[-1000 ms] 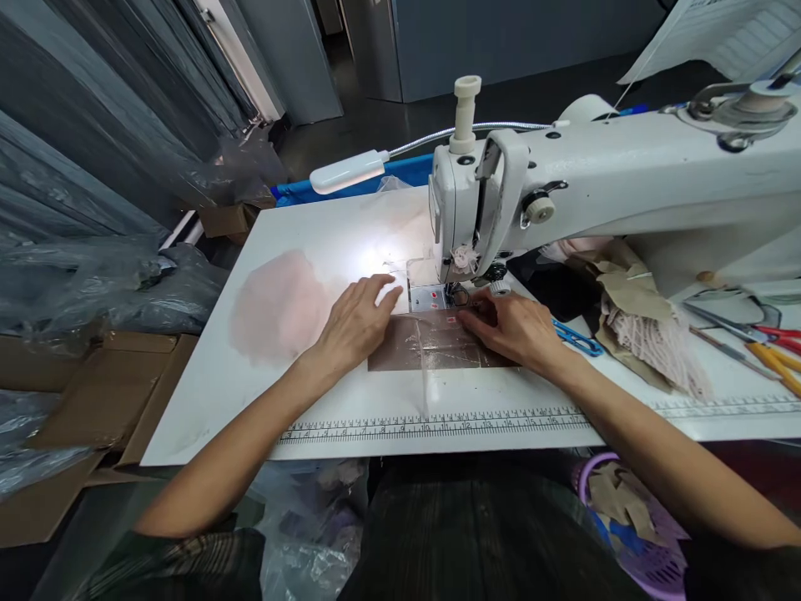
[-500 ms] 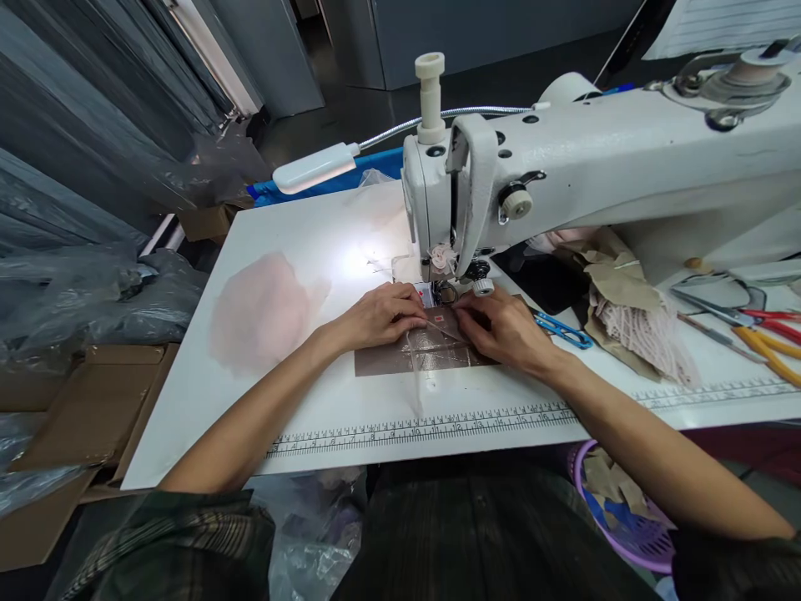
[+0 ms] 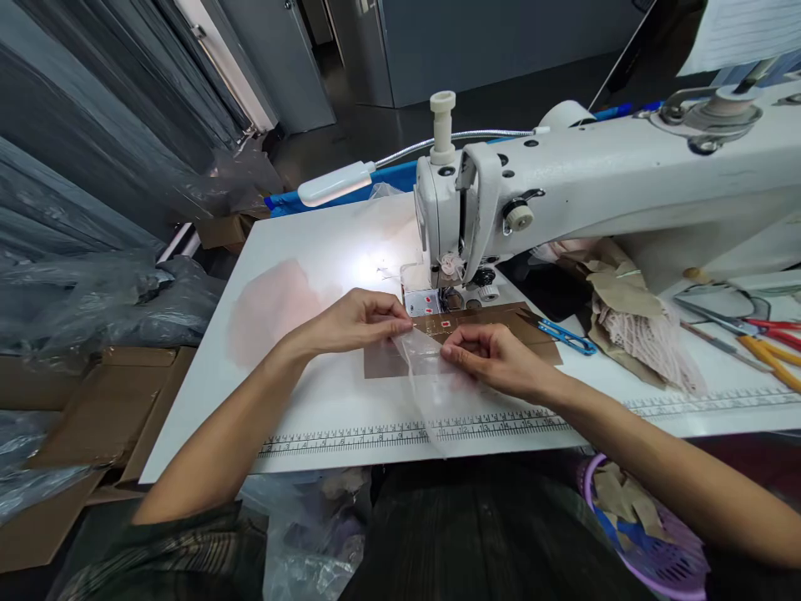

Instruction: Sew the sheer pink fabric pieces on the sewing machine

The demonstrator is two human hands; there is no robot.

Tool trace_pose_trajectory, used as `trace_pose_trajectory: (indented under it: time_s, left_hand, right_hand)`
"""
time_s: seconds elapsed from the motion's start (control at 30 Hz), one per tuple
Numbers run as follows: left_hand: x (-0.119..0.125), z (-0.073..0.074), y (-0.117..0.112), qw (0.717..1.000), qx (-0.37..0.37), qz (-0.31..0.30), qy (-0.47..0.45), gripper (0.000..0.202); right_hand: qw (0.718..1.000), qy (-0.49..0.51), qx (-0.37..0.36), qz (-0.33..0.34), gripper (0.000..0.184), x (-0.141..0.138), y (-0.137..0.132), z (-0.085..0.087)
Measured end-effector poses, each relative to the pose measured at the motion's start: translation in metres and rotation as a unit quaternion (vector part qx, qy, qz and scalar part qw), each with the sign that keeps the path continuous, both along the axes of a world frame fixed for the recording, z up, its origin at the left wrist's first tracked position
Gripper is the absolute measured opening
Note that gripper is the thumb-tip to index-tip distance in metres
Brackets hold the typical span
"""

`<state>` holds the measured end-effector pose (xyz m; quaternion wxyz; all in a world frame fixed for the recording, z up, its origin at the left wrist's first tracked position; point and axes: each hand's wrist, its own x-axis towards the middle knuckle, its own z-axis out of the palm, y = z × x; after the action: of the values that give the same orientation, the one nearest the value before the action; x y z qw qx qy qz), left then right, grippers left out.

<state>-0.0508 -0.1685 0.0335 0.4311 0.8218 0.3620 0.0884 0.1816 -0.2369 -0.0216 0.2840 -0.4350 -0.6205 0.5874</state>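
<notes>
One white sewing table (image 3: pixel 206 392) carries one white sewing machine (image 3: pixel 601 184), with one brown fabric panel (image 3: pixel 380 364) lying flat before its needle. Over that panel hangs one clear plastic sheet (image 3: pixel 435 396), pinched at its upper edge by the left hand (image 3: pixel 350 321) and right hand (image 3: pixel 494 363), thumb and fingertips closed. One pair of blue thread snips (image 3: pixel 563 335) lies just beside the panel.

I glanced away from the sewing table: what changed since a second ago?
Left hand and right hand drew back from the sewing machine toward the person and now pinch the clear film, raising its edge off the brown piece. The brown piece, sewing machine and blue snips stayed where they were.
</notes>
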Motion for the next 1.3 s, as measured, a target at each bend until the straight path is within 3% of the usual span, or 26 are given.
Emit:
trace_pose_trajectory:
  time_s: [0.07, 0.13, 0.17, 0.23, 0.3, 0.33, 0.4, 0.5, 0.57, 0.63, 0.7, 0.8, 0.87, 0.93, 1.07, 1.13, 1.3]
  left_hand:
    - [-0.001, 0.002, 0.004, 0.999, -0.027, 0.019, 0.027, 0.033]
    - [0.007, -0.001, 0.015, 0.996, 0.039, -0.001, 0.083, 0.031]
    - [0.013, -0.006, 0.023, 0.988, 0.099, -0.020, 0.113, 0.027]
    - [0.029, -0.018, 0.043, 0.956, 0.227, -0.055, 0.181, 0.023]
    - [0.042, -0.032, 0.062, 0.912, 0.335, -0.058, 0.230, 0.023]
    - [0.046, -0.038, 0.069, 0.889, 0.386, -0.058, 0.239, 0.022]
    - [0.047, -0.047, 0.075, 0.845, 0.483, -0.068, 0.219, 0.023]
    - [0.032, -0.050, 0.054, 0.804, 0.576, -0.087, 0.119, 0.030]
    - [0.018, -0.047, 0.028, 0.805, 0.574, -0.117, 0.088, 0.022]
    - [0.008, -0.046, 0.001, 0.809, 0.544, -0.221, 0.031, 0.023]
    - [0.004, -0.050, -0.017, 0.786, 0.562, -0.253, 0.039, 0.018]
    - [0.008, -0.062, -0.022, 0.755, 0.616, -0.218, 0.052, 0.013]
    - [0.014, -0.070, -0.017, 0.762, 0.624, -0.172, 0.027, 0.018]
    - [0.020, -0.074, -0.013, 0.789, 0.597, -0.142, -0.003, 0.019]
    - [0.023, -0.075, -0.012, 0.845, 0.512, -0.147, -0.047, 0.013]
    - [0.022, -0.076, -0.014, 0.858, 0.489, -0.147, -0.053, 0.013]
    - [0.021, -0.078, -0.016, 0.858, 0.496, -0.121, -0.049, 0.013]
  right_hand:
    - [0.999, -0.020, -0.045, 0.018, 0.035, 0.000, 0.000, -0.001]
    - [0.988, -0.150, -0.001, 0.022, 0.029, -0.003, 0.004, 0.001]
    - [0.968, -0.245, 0.047, 0.011, 0.026, -0.006, 0.006, 0.002]
    - [0.894, -0.415, 0.166, -0.021, 0.021, -0.010, 0.008, 0.004]
    - [0.832, -0.493, 0.253, -0.035, 0.026, -0.013, 0.009, 0.003]
    - [0.820, -0.497, 0.281, -0.034, 0.029, -0.013, 0.009, 0.002]
    - [0.818, -0.479, 0.317, -0.033, 0.031, -0.011, 0.008, -0.002]
    - [0.821, -0.456, 0.341, -0.042, 0.031, -0.005, 0.009, -0.011]
    - [0.820, -0.447, 0.355, -0.043, 0.031, -0.002, 0.011, -0.016]
    - [0.821, -0.435, 0.367, -0.043, 0.032, 0.000, 0.012, -0.020]
    - [0.825, -0.424, 0.370, -0.041, 0.033, 0.000, 0.013, -0.020]
    - [0.831, -0.421, 0.362, -0.033, 0.035, 0.001, 0.015, -0.019]
    - [0.838, -0.414, 0.356, -0.022, 0.036, 0.003, 0.017, -0.017]
    - [0.855, -0.382, 0.351, -0.007, 0.038, 0.009, 0.022, -0.016]
    - [0.922, -0.267, 0.282, 0.003, 0.037, 0.026, 0.035, -0.014]
    - [0.938, -0.253, 0.237, -0.020, 0.035, 0.031, 0.040, -0.011]
    - [0.902, -0.320, 0.291, 0.001, 0.036, 0.032, 0.042, -0.008]
